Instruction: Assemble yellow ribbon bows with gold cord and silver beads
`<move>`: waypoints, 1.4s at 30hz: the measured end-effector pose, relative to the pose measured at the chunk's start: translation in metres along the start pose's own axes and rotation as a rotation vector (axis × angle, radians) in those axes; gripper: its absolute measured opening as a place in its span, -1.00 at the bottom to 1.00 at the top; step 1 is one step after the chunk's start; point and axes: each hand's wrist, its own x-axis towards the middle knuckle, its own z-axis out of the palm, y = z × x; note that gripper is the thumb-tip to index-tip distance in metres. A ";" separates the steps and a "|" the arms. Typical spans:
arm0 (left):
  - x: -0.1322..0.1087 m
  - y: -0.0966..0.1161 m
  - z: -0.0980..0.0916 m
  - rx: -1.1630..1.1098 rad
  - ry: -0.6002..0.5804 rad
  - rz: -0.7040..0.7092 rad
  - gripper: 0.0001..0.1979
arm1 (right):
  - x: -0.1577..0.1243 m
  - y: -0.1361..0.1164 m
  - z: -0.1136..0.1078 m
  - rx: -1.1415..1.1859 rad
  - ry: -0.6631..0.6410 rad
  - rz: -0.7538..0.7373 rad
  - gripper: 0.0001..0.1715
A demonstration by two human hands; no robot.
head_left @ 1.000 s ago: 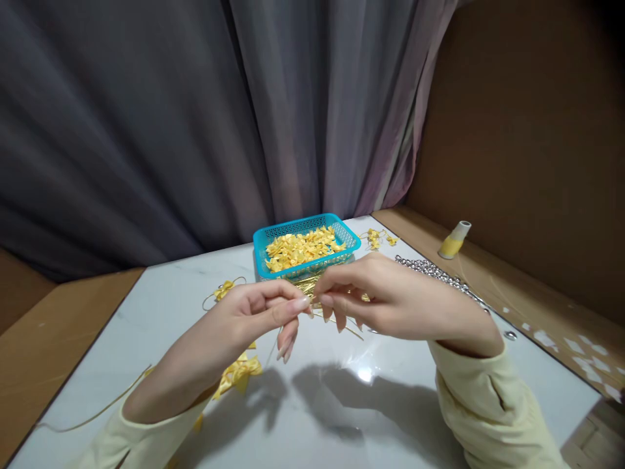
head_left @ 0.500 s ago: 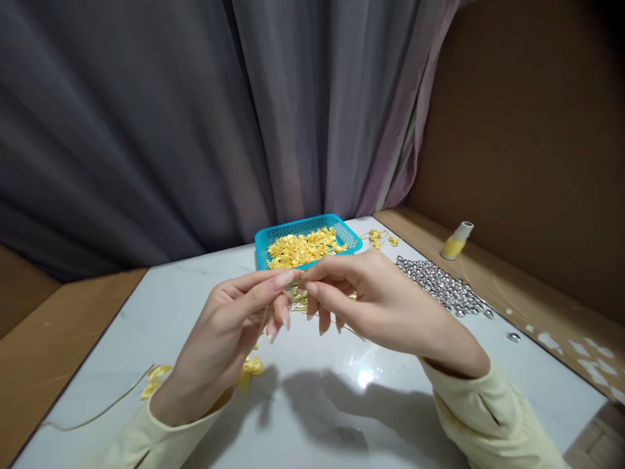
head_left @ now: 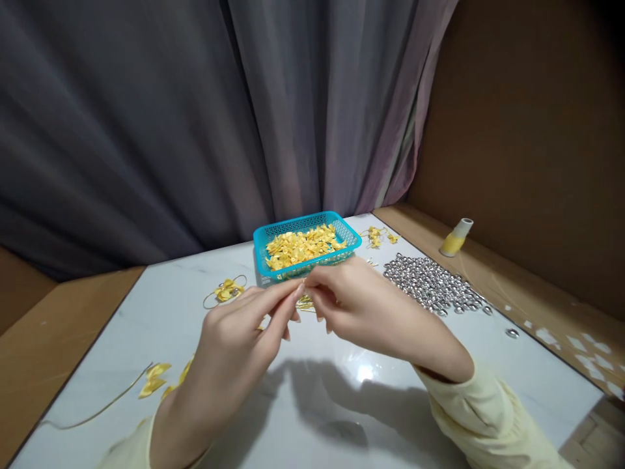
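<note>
My left hand (head_left: 244, 339) and my right hand (head_left: 361, 303) meet over the table, palms down, thumbs and forefingers pinched closed. A sliver of thin yellowish cord (head_left: 304, 282) shows between the touching fingertips; the rest is hidden by the fingers. Just beyond my left hand is a yellow ribbon flower (head_left: 228, 290) with a thin cord looped round it and something silvery on it. Yellow petals (head_left: 184, 373) peek out beside my left wrist. Further left lies another yellow ribbon piece (head_left: 155, 380), near a long cord (head_left: 105, 408). Gold strands (head_left: 306, 302) show behind the fingertips.
A turquoise basket (head_left: 258, 238) of yellow ribbon pieces (head_left: 303, 247) stands at the back. A heap of silver beads (head_left: 432, 283) lies right, with one bead (head_left: 512, 333) apart. More yellow flowers (head_left: 375, 236) sit back right. A thread cone (head_left: 456, 239) stands on the brown ledge.
My hands have turned more palm-down, and their fingertips have drawn together. The yellow flower with looped cord has come into sight beyond my left hand. Yellow ribbon right of my left wrist no longer shows.
</note>
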 end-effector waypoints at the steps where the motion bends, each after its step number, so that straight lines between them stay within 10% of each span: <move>1: -0.001 -0.001 0.000 0.024 -0.040 0.029 -0.79 | 0.000 0.002 0.002 -0.037 0.008 -0.016 -0.78; 10: 0.013 -0.003 0.000 0.051 -0.377 -0.060 -0.81 | 0.002 0.003 0.012 -0.184 0.014 -0.117 -0.75; 25: 0.012 -0.016 0.001 -0.005 -0.465 0.035 -0.79 | 0.001 0.007 0.009 -0.281 -0.052 -0.162 -0.77; 42: 0.015 0.013 -0.018 -0.591 -0.136 -0.367 -0.76 | 0.013 0.004 -0.007 0.421 -0.052 0.007 -0.98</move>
